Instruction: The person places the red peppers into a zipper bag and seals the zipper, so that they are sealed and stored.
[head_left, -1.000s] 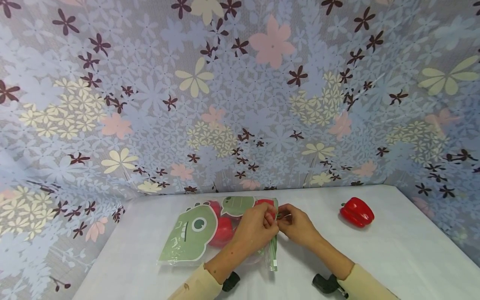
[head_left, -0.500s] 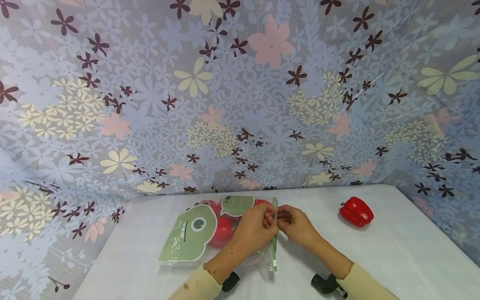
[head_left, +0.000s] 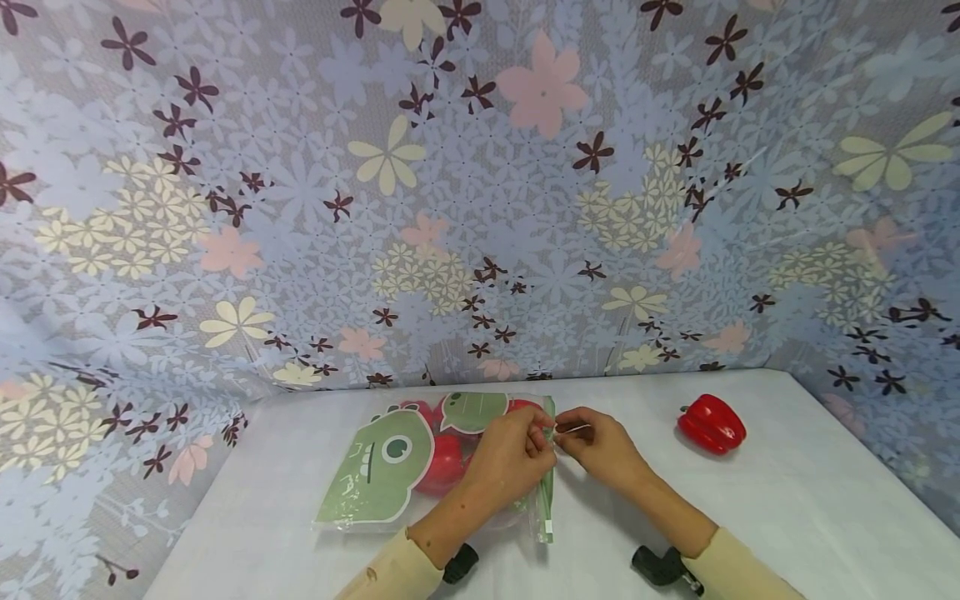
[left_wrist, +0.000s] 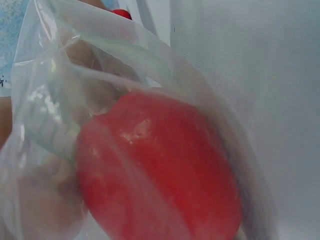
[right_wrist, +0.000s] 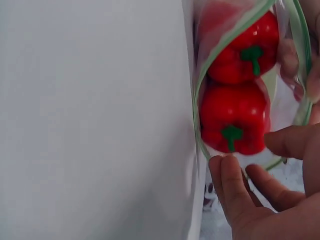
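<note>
A clear zip bag point(head_left: 360, 483) printed with a green dinosaur lies on the table, its mouth to the right. Red bell peppers point(right_wrist: 235, 112) with green stems sit inside; one fills much of the left wrist view behind the plastic point(left_wrist: 160, 170). My left hand point(head_left: 510, 454) pinches the rim of the mouth, fingers on both sides of the green edge point(right_wrist: 301, 45). Opposite it, my right hand point(head_left: 600, 450) has its fingers spread at the mouth's far end. Its fingertips point(right_wrist: 229, 165) lie by the rim, with the thumb close to the nearest pepper.
Another red bell pepper point(head_left: 712, 425) lies loose on the white table point(head_left: 795, 492), to the right of the hands. A flower-patterned cloth point(head_left: 540, 208) stands behind the table. Black wrist devices point(head_left: 660, 567) sit below both wrists.
My right hand has shifted slightly right, and the gap between its thumb and fingers is wider. The left hand, bag and loose pepper stay in place.
</note>
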